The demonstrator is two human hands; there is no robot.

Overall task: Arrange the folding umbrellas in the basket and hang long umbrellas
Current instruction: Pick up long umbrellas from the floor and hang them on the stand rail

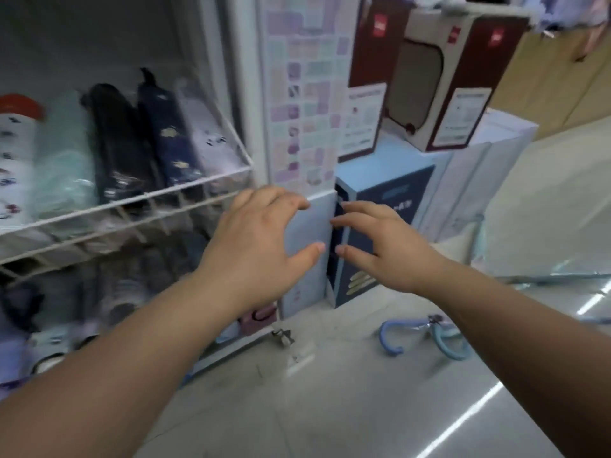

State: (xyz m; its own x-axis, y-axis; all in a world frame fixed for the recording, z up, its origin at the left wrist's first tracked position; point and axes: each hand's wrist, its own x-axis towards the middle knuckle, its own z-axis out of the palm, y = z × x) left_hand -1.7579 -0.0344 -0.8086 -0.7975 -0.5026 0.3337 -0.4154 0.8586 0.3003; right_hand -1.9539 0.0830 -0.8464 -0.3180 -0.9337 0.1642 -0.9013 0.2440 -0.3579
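Several folding umbrellas [115, 143] lie side by side in a white wire basket [139, 201] at the upper left; more folded ones fill the shelf below [99, 292]. Two long umbrellas lie on the floor at the lower right, showing a blue curved handle [390, 338] and a lighter blue one [446, 345]. My left hand [261, 246] and my right hand [380, 246] hover empty, fingers spread, in front of the rack's white side panel and a dark blue box, well above the floor umbrellas.
A dark blue box [370, 233] stands on the floor beside the white rack post [307, 246]. Red-and-white boxes [439, 81] are stacked on pale boxes behind it. A caster [282, 337] sticks out at the rack's base. Grey tiled floor [330, 408] lies in front.
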